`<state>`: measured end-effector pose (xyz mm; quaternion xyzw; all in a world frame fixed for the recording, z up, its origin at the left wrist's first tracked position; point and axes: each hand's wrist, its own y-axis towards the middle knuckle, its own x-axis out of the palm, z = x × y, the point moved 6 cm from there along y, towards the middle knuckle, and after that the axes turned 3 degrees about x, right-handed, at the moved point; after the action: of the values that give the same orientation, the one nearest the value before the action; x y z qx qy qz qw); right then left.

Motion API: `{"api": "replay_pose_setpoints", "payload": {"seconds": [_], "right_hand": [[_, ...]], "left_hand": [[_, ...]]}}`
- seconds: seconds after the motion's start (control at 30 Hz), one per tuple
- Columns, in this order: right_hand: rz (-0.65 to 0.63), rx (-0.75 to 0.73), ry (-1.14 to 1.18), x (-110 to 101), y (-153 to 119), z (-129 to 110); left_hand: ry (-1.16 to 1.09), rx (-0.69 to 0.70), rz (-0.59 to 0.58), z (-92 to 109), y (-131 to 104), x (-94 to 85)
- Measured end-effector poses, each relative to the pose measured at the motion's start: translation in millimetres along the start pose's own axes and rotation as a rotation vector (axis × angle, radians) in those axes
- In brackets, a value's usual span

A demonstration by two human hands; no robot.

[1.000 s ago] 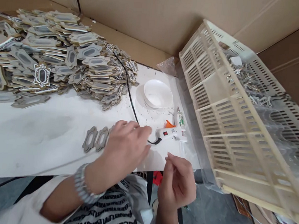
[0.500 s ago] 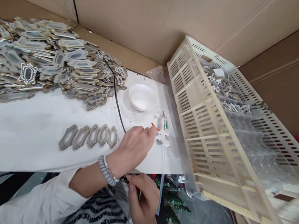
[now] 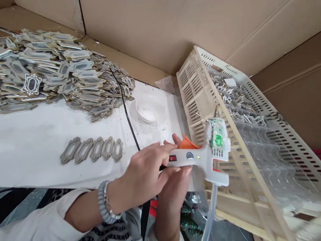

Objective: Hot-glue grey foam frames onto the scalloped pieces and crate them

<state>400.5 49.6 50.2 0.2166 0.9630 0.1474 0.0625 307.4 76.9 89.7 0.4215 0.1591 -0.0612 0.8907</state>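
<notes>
A white hot glue gun (image 3: 213,155) with an orange trigger and a small yellow-green light is up off the table, its nozzle pointing away. My left hand (image 3: 144,171), with bracelets at its wrist, grips the end of the handle near a red switch. From below, my right hand (image 3: 175,187) is closed around the same handle; its fingertips show beyond it and part of it is hidden. A long clear glue stick (image 3: 209,218) hangs from the gun's rear. Several grey ornate frames (image 3: 97,148) lie in a row on the table, left of my hands.
A large heap of similar frames (image 3: 77,74) covers the back left. A white bowl (image 3: 147,110) stands behind my hands. A black cable (image 3: 126,110) crosses the table. On the right, a cream plastic crate (image 3: 199,86) holds clear trays with small metal pieces. Cardboard walls (image 3: 146,21) rise behind.
The glue gun has been lifted from the table and moved right and nearer. My right hand has risen from my lap to the gun's handle, joining my left.
</notes>
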Motion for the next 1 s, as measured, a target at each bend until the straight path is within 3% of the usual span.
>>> {"api": "replay_pose_setpoints", "payload": {"seconds": [0.13, 0.23, 0.33, 0.4, 0.5, 0.6, 0.67, 0.8, 1.0], "right_hand": [[0.117, 0.23, 0.307, 1.6, 14.9, -2.2], [0.155, 0.175, 0.332, -4.2, 26.6, -9.3], [0.14, 0.015, 0.286, -17.5, 40.4, -21.6], [0.088, -0.031, 0.254, -23.8, 47.3, -27.0], [0.014, -0.027, 0.224, -25.7, 51.3, -28.7], [-0.085, 0.04, 0.18, -13.9, 50.4, -22.5], [-0.148, 0.089, 0.154, -1.4, 49.5, -16.5], [-0.205, 0.157, 0.119, 22.2, 52.3, -5.6], [-0.156, 0.228, 0.084, 33.0, 57.5, 7.4]], "left_hand": [[-0.046, 0.01, 0.002, 1.3, -1.7, -6.3], [-0.006, 0.036, -0.134, -1.4, -5.5, -28.3], [0.077, -0.049, -0.3, -19.5, -17.4, -68.7], [0.135, -0.196, -0.314, -42.0, -26.7, -105.9], [0.289, -0.366, -0.293, -78.0, -40.3, -159.1], [0.355, -0.41, -0.337, -107.0, -53.7, -189.2], [0.41, -0.421, -0.417, -122.0, -62.7, -196.1], [0.42, -0.442, -0.616, -138.0, -76.1, -191.6], [0.356, -0.423, -0.678, -143.5, -79.7, -189.3]]}}
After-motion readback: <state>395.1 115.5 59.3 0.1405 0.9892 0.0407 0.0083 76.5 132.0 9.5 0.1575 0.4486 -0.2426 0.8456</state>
